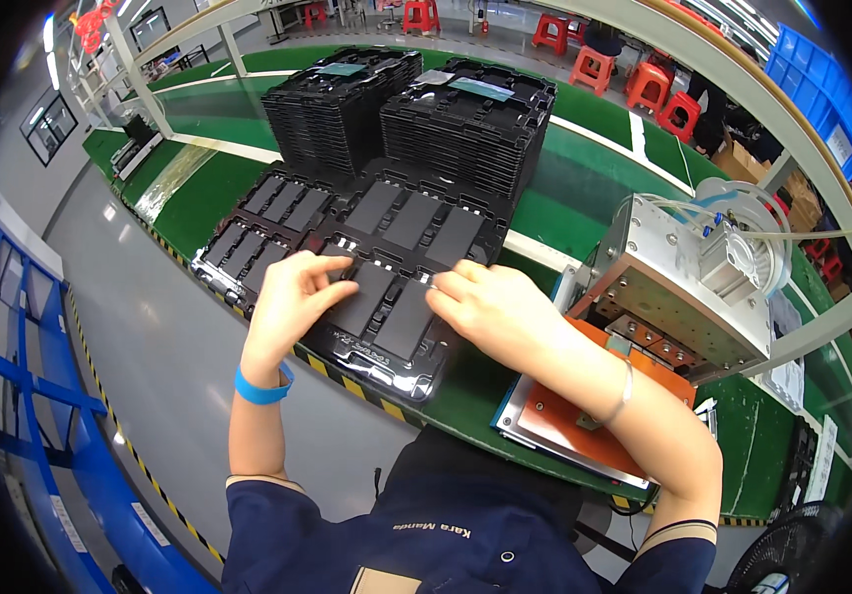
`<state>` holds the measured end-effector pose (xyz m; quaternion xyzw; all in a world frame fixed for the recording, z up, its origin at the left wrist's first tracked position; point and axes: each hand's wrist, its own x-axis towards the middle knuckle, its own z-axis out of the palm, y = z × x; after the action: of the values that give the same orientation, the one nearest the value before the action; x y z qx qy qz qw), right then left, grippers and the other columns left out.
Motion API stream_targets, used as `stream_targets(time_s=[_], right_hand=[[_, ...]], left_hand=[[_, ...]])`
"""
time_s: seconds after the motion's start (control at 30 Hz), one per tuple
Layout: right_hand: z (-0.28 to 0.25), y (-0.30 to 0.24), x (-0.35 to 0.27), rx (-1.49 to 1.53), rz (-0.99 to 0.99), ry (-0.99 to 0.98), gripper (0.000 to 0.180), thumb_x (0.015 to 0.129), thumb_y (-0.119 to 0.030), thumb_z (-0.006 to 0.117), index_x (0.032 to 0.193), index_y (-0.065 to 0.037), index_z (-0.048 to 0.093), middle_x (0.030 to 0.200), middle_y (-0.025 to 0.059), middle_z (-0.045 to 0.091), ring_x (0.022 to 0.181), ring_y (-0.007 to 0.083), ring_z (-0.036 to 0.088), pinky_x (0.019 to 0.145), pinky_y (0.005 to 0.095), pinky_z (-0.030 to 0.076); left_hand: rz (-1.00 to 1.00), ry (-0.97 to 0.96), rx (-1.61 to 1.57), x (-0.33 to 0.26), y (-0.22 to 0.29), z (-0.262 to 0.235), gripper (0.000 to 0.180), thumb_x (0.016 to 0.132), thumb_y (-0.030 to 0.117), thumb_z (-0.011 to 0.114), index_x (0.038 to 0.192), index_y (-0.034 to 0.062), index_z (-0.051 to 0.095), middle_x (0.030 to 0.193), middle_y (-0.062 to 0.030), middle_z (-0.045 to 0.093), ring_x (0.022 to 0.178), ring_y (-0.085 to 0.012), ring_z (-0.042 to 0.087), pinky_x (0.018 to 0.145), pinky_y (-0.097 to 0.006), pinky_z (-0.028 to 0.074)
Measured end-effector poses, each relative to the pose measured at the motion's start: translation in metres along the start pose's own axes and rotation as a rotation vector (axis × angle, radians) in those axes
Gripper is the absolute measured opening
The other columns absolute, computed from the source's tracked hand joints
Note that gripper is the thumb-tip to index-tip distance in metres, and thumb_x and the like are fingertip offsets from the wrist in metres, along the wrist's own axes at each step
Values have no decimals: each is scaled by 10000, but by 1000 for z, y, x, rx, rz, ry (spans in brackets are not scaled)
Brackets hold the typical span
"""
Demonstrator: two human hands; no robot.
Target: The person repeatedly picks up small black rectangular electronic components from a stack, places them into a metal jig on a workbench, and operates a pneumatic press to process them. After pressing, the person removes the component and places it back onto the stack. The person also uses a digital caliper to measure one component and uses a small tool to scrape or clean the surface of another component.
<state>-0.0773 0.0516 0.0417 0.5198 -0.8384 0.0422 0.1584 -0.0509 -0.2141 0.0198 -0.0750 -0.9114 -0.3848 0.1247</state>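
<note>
A black plastic tray [386, 368] lies at the bench's front edge, with flat dark rectangular pieces in its pockets that look like battery cells. My left hand [297, 297] is over the tray's left side, thumb and forefinger apart, their tips by the upper left corner of one front cell [361, 300]. At the upper right end of the neighbouring front cell [404, 322], my right hand [480, 302] has its fingers pressed together. What those fingertips hold, if anything, is hidden. Small silvery tabs show at the cells' upper ends between my hands.
A second tray of cells [210, 259] lies to the left. Behind stand two tall stacks of black trays [312, 124] [460, 139]. At right is a metal machine [688, 267] over an orange plate [569, 421]. A blue rack [35, 406] stands left of the green bench [584, 198].
</note>
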Motion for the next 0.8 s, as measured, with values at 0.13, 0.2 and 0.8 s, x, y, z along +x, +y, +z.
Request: stream_targets(time_s=[0.13, 0.2, 0.8], right_hand=[[8, -2, 27, -81, -120, -159, 118, 782, -111, 612, 874, -41, 635, 883, 44, 630, 906, 195, 619, 713, 304, 530], [5, -8, 37, -142, -158, -239, 112, 783, -116, 617, 861, -41, 646, 865, 41, 635, 910, 191, 621, 716, 300, 521], [-12, -6, -21, -273, -149, 241, 173, 755, -143, 617, 877, -32, 666, 993, 47, 545, 964, 162, 524, 664, 265, 418]], left_hand=[[-118, 214, 331, -5, 6, -11, 391, 700, 244, 820, 988, 2, 711, 708, -70, 523, 607, -202, 530, 568, -333, 433], [-159, 216, 421, -5, 9, -9, 440, 680, 289, 835, 991, 7, 703, 738, -76, 540, 635, -218, 560, 587, -349, 455], [-203, -92, 577, 20, 0, -25, 498, 634, 430, 802, 746, -25, 633, 793, -166, 628, 768, -321, 632, 714, -394, 509]])
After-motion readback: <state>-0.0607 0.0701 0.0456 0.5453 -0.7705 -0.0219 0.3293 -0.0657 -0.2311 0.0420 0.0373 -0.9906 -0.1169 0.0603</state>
